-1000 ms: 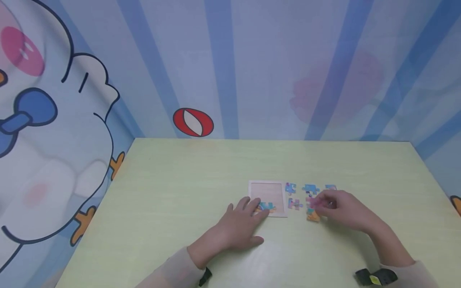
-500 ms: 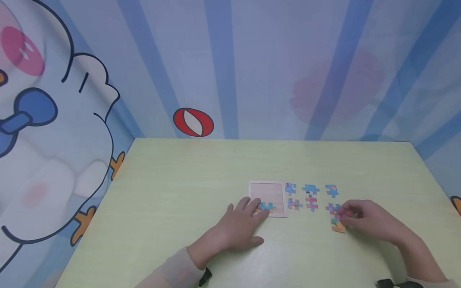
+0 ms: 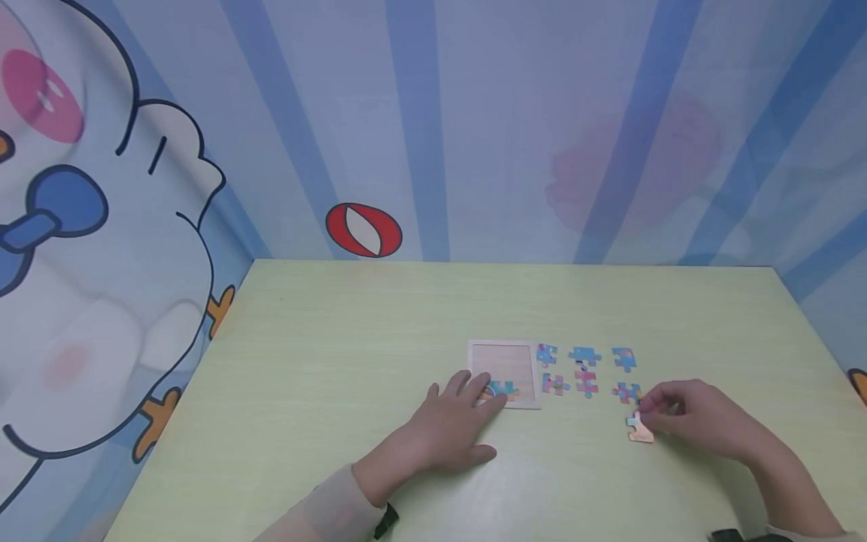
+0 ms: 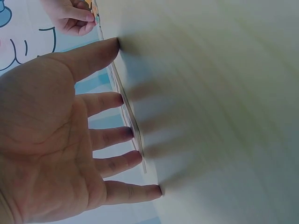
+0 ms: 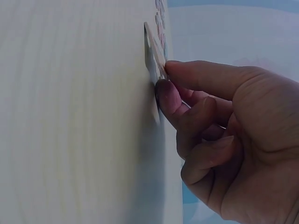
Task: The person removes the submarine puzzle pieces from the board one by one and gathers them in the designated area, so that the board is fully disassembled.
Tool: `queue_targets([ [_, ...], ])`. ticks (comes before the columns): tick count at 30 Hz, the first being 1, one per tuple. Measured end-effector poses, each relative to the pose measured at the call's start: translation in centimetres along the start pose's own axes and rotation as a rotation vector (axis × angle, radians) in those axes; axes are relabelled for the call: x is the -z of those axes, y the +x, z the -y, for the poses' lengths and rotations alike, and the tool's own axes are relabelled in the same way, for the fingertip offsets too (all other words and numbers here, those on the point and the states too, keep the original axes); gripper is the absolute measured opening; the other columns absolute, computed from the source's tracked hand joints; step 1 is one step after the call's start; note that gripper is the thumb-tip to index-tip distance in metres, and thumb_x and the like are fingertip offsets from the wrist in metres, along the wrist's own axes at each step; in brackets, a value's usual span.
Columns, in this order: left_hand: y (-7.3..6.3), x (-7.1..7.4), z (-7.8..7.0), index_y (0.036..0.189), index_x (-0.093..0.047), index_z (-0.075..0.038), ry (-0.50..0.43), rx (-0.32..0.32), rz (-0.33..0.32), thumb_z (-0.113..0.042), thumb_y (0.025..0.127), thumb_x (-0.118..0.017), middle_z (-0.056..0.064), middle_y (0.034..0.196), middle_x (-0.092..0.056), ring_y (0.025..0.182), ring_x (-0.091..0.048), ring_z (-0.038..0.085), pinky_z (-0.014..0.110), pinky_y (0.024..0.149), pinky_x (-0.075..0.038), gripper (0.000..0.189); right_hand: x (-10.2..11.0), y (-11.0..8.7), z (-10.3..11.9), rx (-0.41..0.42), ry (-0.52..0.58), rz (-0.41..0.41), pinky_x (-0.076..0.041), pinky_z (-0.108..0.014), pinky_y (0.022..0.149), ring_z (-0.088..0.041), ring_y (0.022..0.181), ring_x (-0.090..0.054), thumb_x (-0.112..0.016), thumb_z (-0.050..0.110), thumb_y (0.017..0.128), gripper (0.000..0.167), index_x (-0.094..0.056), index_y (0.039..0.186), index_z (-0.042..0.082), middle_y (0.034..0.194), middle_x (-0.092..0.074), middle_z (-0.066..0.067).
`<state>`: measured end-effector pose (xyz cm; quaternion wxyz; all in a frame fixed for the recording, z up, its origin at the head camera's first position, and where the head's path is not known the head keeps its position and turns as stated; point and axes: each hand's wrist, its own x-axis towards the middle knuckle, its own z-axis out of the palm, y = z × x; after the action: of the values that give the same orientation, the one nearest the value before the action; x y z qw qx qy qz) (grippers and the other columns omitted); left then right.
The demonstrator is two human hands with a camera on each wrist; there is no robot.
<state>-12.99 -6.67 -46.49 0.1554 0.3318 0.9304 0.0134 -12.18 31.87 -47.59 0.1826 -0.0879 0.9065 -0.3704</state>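
My left hand [image 3: 448,430] lies with spread, straight fingers over the near-left part of a square puzzle frame [image 3: 501,343]. In the left wrist view, several fingertips of that hand touch the thin frame edge [image 4: 135,135]. Inside the frame, a few joined blue and orange pieces [image 3: 503,388] show at the bottom, partly covered by the fingers. My right hand [image 3: 704,421] pinches a jigsaw piece [image 3: 640,430] between thumb and index finger, to the right of the frame. The right wrist view shows this piece [image 5: 154,44] tilted, one edge close to the table.
Several loose blue and pink pieces lie in two rows right of the frame, among them a blue one [image 3: 624,359] and a pink one [image 3: 586,382]. A pale yellow-green table [image 3: 352,324] meets a printed blue backdrop [image 3: 488,135] at its back edge.
My right hand has moved right and nearer to me, taking the orange-and-blue jigsaw piece from below the middle column to below the right one. The piece has since tilted. My left hand stays put.
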Motion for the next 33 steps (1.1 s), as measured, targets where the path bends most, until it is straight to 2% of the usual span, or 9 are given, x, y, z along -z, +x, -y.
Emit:
queue_targets([
  [7, -0.1, -0.1, 0.0, 0.162, -0.038, -0.028, 0.004, -0.004, -0.004, -0.055, 0.098, -0.065, 0.008, 0.169, -0.026, 0.152, -0.027, 0.036, 0.065, 0.11, -0.039, 0.075, 0.1, 0.0, 0.4, -0.049, -0.08, -0.022, -0.048, -0.03, 0.061, -0.017, 0.076, -0.057, -0.075, 0.031, 0.097, 0.017, -0.074, 0.099, 0.014, 0.088, -0.066, 0.001],
  [10, -0.2, 0.0, 0.1, 0.162, -0.038, -0.028, -0.004, 0.0, -0.006, -0.055, 0.097, -0.065, 0.008, 0.169, -0.026, 0.152, -0.026, 0.037, 0.065, 0.11, -0.038, 0.075, 0.1, 0.1, 0.9, -0.045, -0.083, -0.029, -0.047, -0.03, 0.06, -0.016, 0.073, -0.055, -0.075, 0.03, 0.097, 0.016, -0.073, 0.098, 0.014, 0.087, -0.066, 0.002],
  [16, -0.3, -0.3, 0.2, 0.161, -0.04, -0.028, -0.021, 0.001, -0.023, -0.055, 0.096, -0.068, 0.009, 0.169, -0.026, 0.152, -0.027, 0.037, 0.065, 0.11, -0.038, 0.075, -0.6, 1.4, 2.6, 0.015, -0.074, -0.037, -0.046, -0.03, 0.059, -0.015, 0.07, -0.055, -0.074, 0.028, 0.097, 0.014, -0.073, 0.099, 0.014, 0.087, -0.066, 0.003],
  [24, -0.5, -0.6, 0.7, 0.16, -0.042, -0.026, -0.036, -0.007, -0.043, -0.056, 0.093, -0.071, 0.012, 0.169, -0.025, 0.151, -0.028, 0.039, 0.068, 0.108, -0.039, 0.079, -2.7, 4.1, 5.7, 0.115, -0.071, -0.041, -0.05, -0.03, 0.063, -0.015, 0.073, -0.058, -0.076, 0.019, 0.094, 0.006, -0.073, 0.098, 0.015, 0.086, -0.065, 0.004],
  [28, -0.8, -0.7, 1.0, 0.158, -0.043, -0.025, -0.019, -0.007, -0.058, -0.057, 0.092, -0.072, 0.011, 0.168, -0.027, 0.15, -0.03, 0.039, 0.068, 0.106, -0.041, 0.079, -3.8, 5.3, 7.0, 0.13, -0.036, -0.053, -0.05, -0.032, 0.067, -0.016, 0.077, -0.059, -0.076, 0.021, 0.095, 0.006, -0.073, 0.098, 0.017, 0.087, -0.065, 0.004],
  [33, -1.2, -0.8, 1.3, 0.16, -0.04, -0.026, -0.028, 0.002, -0.059, -0.057, 0.091, -0.073, 0.01, 0.168, -0.028, 0.15, -0.031, 0.039, 0.067, 0.107, -0.04, 0.082, -5.2, 6.8, 8.5, 0.164, -0.048, -0.056, -0.05, -0.032, 0.069, -0.014, 0.079, -0.059, -0.078, 0.022, 0.094, 0.012, -0.074, 0.103, 0.015, 0.088, -0.066, 0.006],
])
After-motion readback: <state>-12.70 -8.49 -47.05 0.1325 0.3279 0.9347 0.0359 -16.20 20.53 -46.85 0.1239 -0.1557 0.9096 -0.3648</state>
